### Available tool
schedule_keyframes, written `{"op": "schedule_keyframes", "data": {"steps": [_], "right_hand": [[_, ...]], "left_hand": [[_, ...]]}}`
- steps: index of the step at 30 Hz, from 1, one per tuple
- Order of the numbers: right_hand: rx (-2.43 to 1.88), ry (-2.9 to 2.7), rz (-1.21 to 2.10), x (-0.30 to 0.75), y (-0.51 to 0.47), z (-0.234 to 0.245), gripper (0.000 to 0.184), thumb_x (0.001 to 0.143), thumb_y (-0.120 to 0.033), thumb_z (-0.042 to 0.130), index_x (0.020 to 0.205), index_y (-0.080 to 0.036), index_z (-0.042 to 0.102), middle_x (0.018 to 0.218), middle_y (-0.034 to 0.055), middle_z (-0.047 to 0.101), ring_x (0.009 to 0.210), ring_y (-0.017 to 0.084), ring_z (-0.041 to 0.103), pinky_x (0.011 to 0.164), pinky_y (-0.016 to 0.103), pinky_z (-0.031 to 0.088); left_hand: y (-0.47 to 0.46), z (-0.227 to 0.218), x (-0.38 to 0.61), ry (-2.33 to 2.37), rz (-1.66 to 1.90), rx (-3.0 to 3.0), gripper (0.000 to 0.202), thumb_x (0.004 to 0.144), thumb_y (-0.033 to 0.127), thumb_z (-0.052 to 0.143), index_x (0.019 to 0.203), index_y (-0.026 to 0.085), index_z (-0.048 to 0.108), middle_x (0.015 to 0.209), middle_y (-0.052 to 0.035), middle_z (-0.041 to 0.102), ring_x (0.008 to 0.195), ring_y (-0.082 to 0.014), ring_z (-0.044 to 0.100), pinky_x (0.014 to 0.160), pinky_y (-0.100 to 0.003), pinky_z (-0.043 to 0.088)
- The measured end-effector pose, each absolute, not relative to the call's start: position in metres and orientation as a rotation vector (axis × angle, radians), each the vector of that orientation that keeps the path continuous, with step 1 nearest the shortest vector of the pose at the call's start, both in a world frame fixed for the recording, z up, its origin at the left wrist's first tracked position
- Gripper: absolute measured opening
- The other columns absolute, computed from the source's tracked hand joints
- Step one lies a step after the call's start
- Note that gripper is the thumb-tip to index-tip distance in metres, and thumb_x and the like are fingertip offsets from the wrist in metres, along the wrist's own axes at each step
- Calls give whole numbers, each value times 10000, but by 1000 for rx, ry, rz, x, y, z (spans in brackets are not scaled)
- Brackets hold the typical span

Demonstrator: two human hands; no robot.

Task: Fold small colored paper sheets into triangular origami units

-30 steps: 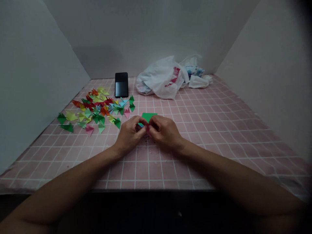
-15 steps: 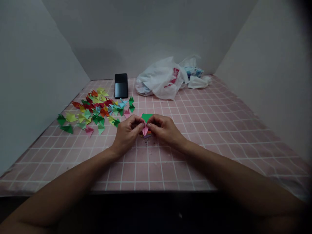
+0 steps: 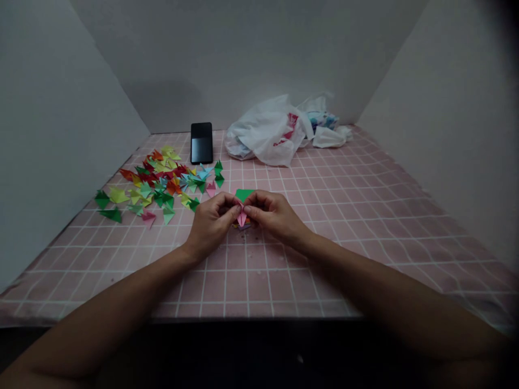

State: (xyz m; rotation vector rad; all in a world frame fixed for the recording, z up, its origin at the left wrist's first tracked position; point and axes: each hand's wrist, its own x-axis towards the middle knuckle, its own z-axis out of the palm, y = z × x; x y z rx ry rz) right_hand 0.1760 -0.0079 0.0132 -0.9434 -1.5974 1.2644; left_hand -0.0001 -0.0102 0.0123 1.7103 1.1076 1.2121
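A small pink piece of folded origami paper (image 3: 242, 218) is pinched between both hands, with its narrow tip pointing toward me. My left hand (image 3: 213, 219) grips its left side between thumb and fingers. From the other side, the thumb and fingers of my right hand (image 3: 273, 215) hold it too. Just beyond the fingers a green paper square (image 3: 244, 194) shows in part. Edges of orange and purple paper (image 3: 245, 227) peek out beneath the pink piece; my hands hide most of them.
Many folded paper cranes (image 3: 162, 183) in several colours lie spread to the left. A black phone (image 3: 201, 143) lies behind them. White plastic bags (image 3: 263, 132) stand by the back wall. A pink checked cloth (image 3: 235, 281) covers the table, which has walls on three sides.
Both hands keep their pinch on the pink paper. My right thumb has shifted very slightly; nothing else visibly differs.
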Motion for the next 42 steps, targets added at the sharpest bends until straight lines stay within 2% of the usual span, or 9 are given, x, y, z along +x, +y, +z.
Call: {"op": "schedule_keyframes", "data": {"steps": [8, 17, 24, 32, 42], "right_hand": [[-960, -1592, 1298, 177, -7, 16, 92, 801, -258, 644, 759, -180, 618, 664, -24, 601, 609, 114, 540, 558, 239, 422], [-996, -1537, 1423, 177, -8, 21, 61, 753, -238, 634, 734, -184, 610, 656, -28, 600, 555, 97, 512, 514, 226, 408], [-1002, -1472, 1479, 178, -7, 21, 47, 701, -217, 623, 689, -181, 595, 619, -42, 563, 522, 87, 470, 485, 218, 357], [-985, -1505, 1479, 180, -7, 25, 38, 695, -210, 616, 684, -176, 600, 622, -35, 569, 539, 90, 469, 508, 226, 353], [-890, -1566, 1471, 181, -4, 19, 141, 766, -302, 674, 729, -181, 613, 655, -22, 585, 581, 107, 494, 548, 239, 361]], "left_hand": [[-13, 14, 0, 1123, 1185, 1739, 101, 829, 280, 659, 816, 181, 674, 710, -4, 668, 634, -135, 610, 568, -237, 491], [-12, 16, 2, 1008, 1130, 1586, 134, 836, 307, 661, 798, 178, 657, 688, -3, 656, 624, -134, 627, 582, -246, 535], [-15, 16, 1, 960, 1076, 1493, 193, 881, 348, 654, 821, 164, 653, 704, -7, 657, 625, -127, 632, 599, -248, 537], [-12, 17, 3, 971, 1097, 1489, 176, 831, 328, 710, 811, 157, 671, 687, -6, 679, 610, -126, 629, 587, -247, 538], [-15, 19, 5, 984, 1138, 1450, 206, 792, 312, 752, 721, 159, 633, 634, 9, 680, 565, -115, 643, 549, -215, 530]]}}
